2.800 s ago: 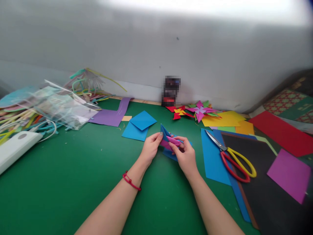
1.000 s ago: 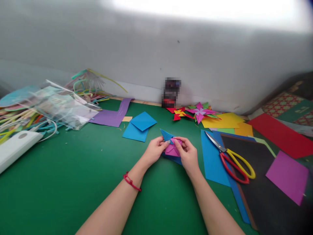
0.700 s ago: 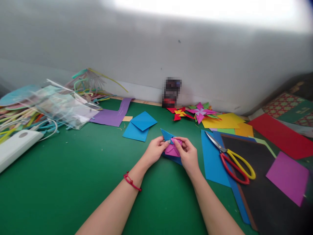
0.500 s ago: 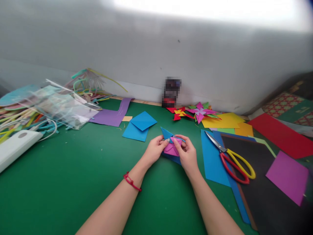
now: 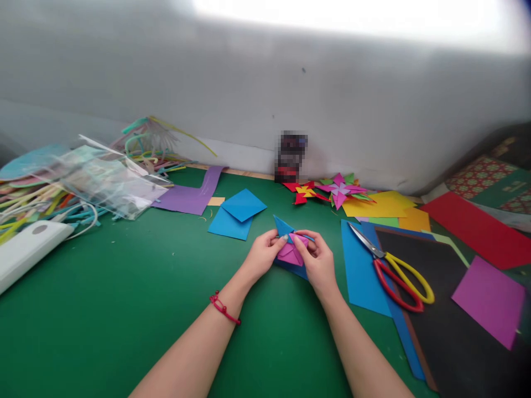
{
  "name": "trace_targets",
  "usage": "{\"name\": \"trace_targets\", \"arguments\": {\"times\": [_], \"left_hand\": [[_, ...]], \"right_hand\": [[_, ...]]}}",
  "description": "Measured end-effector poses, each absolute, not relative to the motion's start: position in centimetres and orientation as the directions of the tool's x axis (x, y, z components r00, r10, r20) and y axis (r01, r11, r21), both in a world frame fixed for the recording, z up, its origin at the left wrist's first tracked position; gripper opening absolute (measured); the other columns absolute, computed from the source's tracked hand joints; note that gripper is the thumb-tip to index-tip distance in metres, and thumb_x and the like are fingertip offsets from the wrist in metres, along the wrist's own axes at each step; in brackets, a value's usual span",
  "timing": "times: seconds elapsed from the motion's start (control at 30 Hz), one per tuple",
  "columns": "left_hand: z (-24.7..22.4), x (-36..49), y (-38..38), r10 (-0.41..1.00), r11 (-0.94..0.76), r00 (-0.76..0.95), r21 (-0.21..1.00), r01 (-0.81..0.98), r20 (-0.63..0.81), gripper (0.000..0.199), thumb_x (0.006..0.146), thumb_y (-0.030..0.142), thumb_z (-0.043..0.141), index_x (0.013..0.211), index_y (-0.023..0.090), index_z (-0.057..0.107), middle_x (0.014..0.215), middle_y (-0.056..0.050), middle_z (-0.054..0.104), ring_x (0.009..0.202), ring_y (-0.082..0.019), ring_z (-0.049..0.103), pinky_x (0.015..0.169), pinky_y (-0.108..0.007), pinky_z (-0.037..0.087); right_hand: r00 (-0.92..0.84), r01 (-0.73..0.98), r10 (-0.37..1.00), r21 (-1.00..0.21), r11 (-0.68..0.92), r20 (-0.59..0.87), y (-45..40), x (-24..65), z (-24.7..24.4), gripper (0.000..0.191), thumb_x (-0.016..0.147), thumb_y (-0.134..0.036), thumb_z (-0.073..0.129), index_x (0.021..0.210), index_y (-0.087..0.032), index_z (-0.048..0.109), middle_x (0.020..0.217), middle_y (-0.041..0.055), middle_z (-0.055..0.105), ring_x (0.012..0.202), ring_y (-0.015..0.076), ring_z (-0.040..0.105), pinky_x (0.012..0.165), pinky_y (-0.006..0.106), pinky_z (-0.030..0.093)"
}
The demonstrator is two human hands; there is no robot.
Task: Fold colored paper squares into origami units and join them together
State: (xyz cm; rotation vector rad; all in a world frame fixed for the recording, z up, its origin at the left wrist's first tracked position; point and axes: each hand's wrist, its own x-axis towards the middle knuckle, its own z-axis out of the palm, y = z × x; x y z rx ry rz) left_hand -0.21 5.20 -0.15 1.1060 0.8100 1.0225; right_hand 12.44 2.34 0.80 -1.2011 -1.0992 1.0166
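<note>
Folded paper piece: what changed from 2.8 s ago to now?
Both hands drew closer together around the folded paper piece. The pink part, earlier a narrow strip pinched by the right hand, now lies spread as a wider flap between the fingers of both hands; the left hand has its thumb on it beside the blue point. Over the last second hardly anything moved. The scissors, the loose blue squares and the paper stars stayed put.

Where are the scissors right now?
In the head view the scissors lie to the right of the right hand, untouched, across the edge of a blue sheet and a black sheet, blades pointing away toward the yellow paper.
</note>
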Motion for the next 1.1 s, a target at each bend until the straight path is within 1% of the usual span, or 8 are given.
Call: {"name": "trace_targets", "arguments": {"times": [0.13, 0.2, 0.3, 0.4, 0.5, 0.63, 0.83, 1.1], "left_hand": [[0.1, -0.1, 5.1, 0.954, 0.105, 0.299, 0.971, -0.215, -0.036, 0.029, 0.073, 0.04, 0.057, 0.082, 0.012, 0.055, 0.055, 0.005, 0.047, 0.048, -0.006, 0.039, 0.048, -0.018, 0.031], [0.3, 0.0, 5.0, 0.963, 0.105, 0.265, 0.973, -0.205, -0.049, 0.029, 0.073, 0.039, 0.057, 0.086, 0.013, 0.054, 0.054, 0.005, 0.048, 0.047, -0.007, 0.041, 0.048, -0.018, 0.032], [0.4, 0.1, 4.9, 0.985, 0.111, 0.148, 0.976, -0.186, -0.083, 0.031, 0.072, 0.038, 0.058, 0.089, 0.013, 0.052, 0.049, 0.006, 0.047, 0.044, -0.007, 0.042, 0.046, -0.018, 0.033], [0.5, 0.0, 4.7, 0.997, 0.076, 0.012, 0.987, -0.14, -0.075, 0.033, 0.071, 0.04, 0.058, 0.091, 0.014, 0.052, 0.047, 0.006, 0.046, 0.042, -0.008, 0.043, 0.043, -0.018, 0.033], [0.8, 0.0, 4.5, 1.0, -0.013, -0.018, 0.992, -0.128, 0.01, 0.032, 0.077, 0.043, 0.05, 0.086, 0.013, 0.057, 0.057, 0.001, 0.055, 0.05, -0.01, 0.051, 0.049, -0.02, 0.04], [1.0, 0.0, 4.5, 0.996, 0.028, 0.089, 0.981, -0.193, -0.011, 0.042, 0.083, 0.047, 0.036, 0.094, 0.013, 0.057, 0.06, -0.002, 0.06, 0.049, -0.012, 0.056, 0.049, -0.023, 0.045], [0.7, 0.1, 4.7, 0.995, -0.034, 0.091, 0.985, -0.17, 0.05, 0.032, 0.08, 0.043, 0.046, 0.088, 0.014, 0.057, 0.057, 0.0, 0.057, 0.047, -0.01, 0.054, 0.044, -0.019, 0.043], [1.3, -0.1, 4.6, 0.996, -0.076, 0.033, 0.978, -0.193, 0.084, 0.027, 0.08, 0.04, 0.047, 0.09, 0.016, 0.054, 0.065, 0.0, 0.056, 0.053, -0.011, 0.054, 0.045, -0.019, 0.043]], "right_hand": [[0.179, 0.032, 0.977, -0.993, 0.112, 0.116, 2.4, 12.3, 0.6, 0.023, 0.077, -0.034, 0.056, 0.094, -0.019, 0.055, 0.083, 0.0056, 0.066, 0.075, 0.0191, 0.062, 0.064, 0.03, 0.05], [0.174, 0.091, 0.969, -0.983, 0.161, 0.174, 2.2, 12.2, 0.7, 0.025, 0.079, -0.033, 0.054, 0.099, -0.02, 0.054, 0.101, 0.0082, 0.062, 0.09, 0.0208, 0.059, 0.075, 0.033, 0.048], [0.075, 0.223, 0.958, -0.941, 0.254, 0.277, 1.9, 12.0, 1.1, 0.038, 0.074, -0.032, 0.06, 0.11, -0.025, 0.052, 0.133, 0.0073, 0.039, 0.117, 0.0236, 0.041, 0.093, 0.038, 0.037], [-0.092, 0.291, 0.951, -0.905, 0.309, 0.295, 1.8, 12.1, 1.3, 0.05, 0.068, -0.03, 0.067, 0.115, -0.028, 0.05, 0.14, 0.0045, 0.027, 0.123, 0.0238, 0.032, 0.099, 0.038, 0.03], [-0.138, 0.26, 0.953, -0.919, 0.297, 0.27, 2.0, 12.2, 1.0, 0.053, 0.07, -0.029, 0.064, 0.12, -0.028, 0.046, 0.137, 0.0041, 0.033, 0.123, 0.0225, 0.033, 0.1, 0.037, 0.029], [-0.025, 0.132, 0.988, -0.979, 0.157, 0.155, 2.2, 12.3, 0.5, 0.037, 0.082, -0.036, 0.048, 0.117, -0.025, 0.051, 0.114, 0.0045, 0.057, 0.106, 0.0214, 0.052, 0.09, 0.037, 0.039], [0.049, 0.088, 0.997, -0.994, 0.063, 0.067, 2.2, 12.6, 0.3, 0.03, 0.08, -0.04, 0.051, 0.093, -0.017, 0.065, 0.083, 0.005, 0.068, 0.077, 0.0209, 0.061, 0.073, 0.034, 0.048], [-0.024, 0.119, 0.983, -0.976, 0.184, 0.183, 2.4, 12.4, 0.2, 0.032, 0.08, -0.035, 0.051, 0.11, -0.025, 0.059, 0.106, 0.0029, 0.063, 0.093, 0.0231, 0.058, 0.08, 0.039, 0.047]]}}
